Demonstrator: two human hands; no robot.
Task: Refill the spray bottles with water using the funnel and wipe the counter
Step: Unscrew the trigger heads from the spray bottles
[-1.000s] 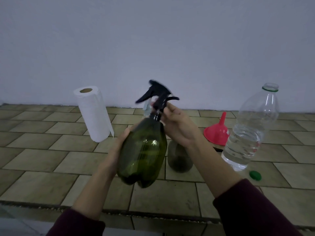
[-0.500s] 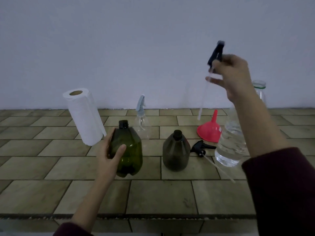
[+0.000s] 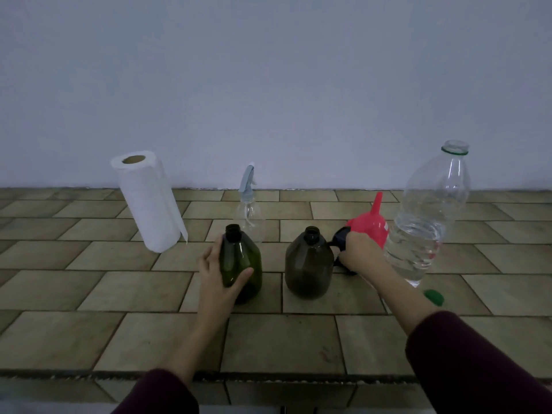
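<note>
From the head camera, your right hand has come down from high up and now lays the black spray head on the counter near the red funnel, fingers curled on it. Your left hand still grips the open green bottle standing beside the brown bottle, so both are ready for filling.

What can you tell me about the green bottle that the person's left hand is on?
The green bottle looks like dark, see-through plastic, with a rounded body narrowing to a short black threaded neck. Its mouth is open, with no spray head on it. It stands upright on the tiled counter, left of a similar darker bottle and in front of a small clear spray bottle. The left hand grips its side, thumb across the front. No liquid shows inside.
</note>
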